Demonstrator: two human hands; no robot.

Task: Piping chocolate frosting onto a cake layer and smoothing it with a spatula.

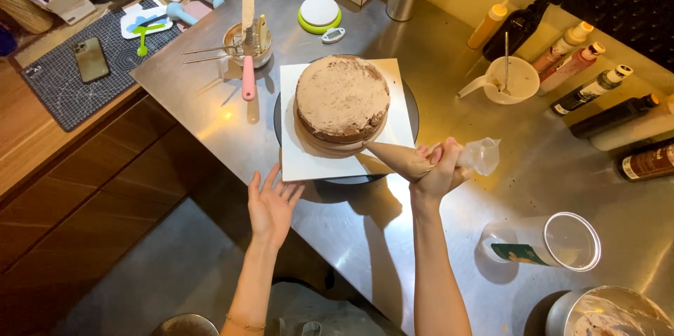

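Table: your steel table [365, 238] runs from upper left to lower right and carries everything below.
Turntable and board: a dark round turntable [411, 115] stands at the table's middle with a white square board [298, 157] on top.
Cake: the round cake [342, 101], coated in pale brown cream, sits on the board, nearer its far edge.
Bottles: a row of sauce bottles [586, 90] lies and stands along the right edge, well apart from the cake.
Metal bowl: a steel bowl [607, 311] with cream in it shows at the lower right corner.
Clear tub: a clear plastic tub [544, 241] lies on its side just above that bowl.
White bowl: a small spouted white bowl [509, 80] with a utensil in it stands right of the turntable.
Tool cup: a cup of spatulas [247, 44] stands left of the cake, a pink handle leaning out.
Piping bag: the piping bag [400, 157], filled with brown cream, points its tip at the cake's near side, close to the lowest layer.
Right hand: your right hand [439, 167] has its grip closed round the bag's twisted top, clear plastic trailing behind.
Left hand: your left hand [270, 202] is spread flat with fingers apart, holding nothing, just beside the board's near left corner.
Phone: a phone [91, 58] lies on a grid mat at far left.
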